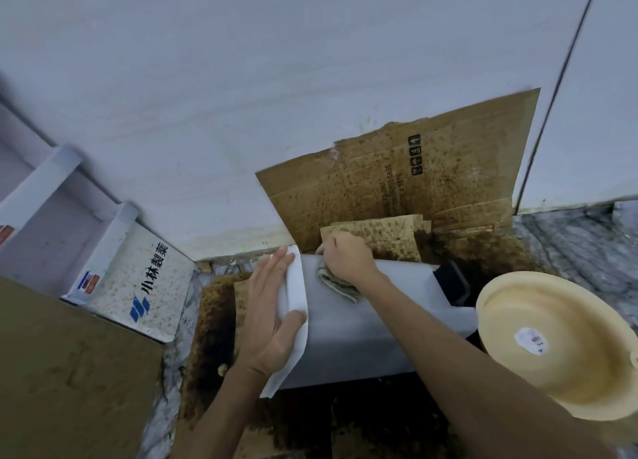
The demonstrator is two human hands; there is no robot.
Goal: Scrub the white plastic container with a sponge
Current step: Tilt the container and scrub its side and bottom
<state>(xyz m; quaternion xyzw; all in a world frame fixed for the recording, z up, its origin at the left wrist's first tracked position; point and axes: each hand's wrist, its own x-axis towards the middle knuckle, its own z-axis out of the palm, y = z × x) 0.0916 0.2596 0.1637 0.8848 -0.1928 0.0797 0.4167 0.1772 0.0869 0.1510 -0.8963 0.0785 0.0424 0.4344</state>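
A white plastic container (359,331) lies on its side on stained cardboard, with a black part at its right end. My left hand (272,306) rests flat on the container's left end, fingers spread along its rim. My right hand (348,258) is closed around a grey, crumpled sponge (340,284) and presses it onto the container's upper face near the far edge. Part of the sponge is hidden under my fingers.
A cream plastic basin (552,344) stands just right of the container. Stained cardboard (414,186) leans on the white wall behind. A white printed box (138,279) and a brown cardboard sheet (69,372) sit at left. The floor is marbled stone.
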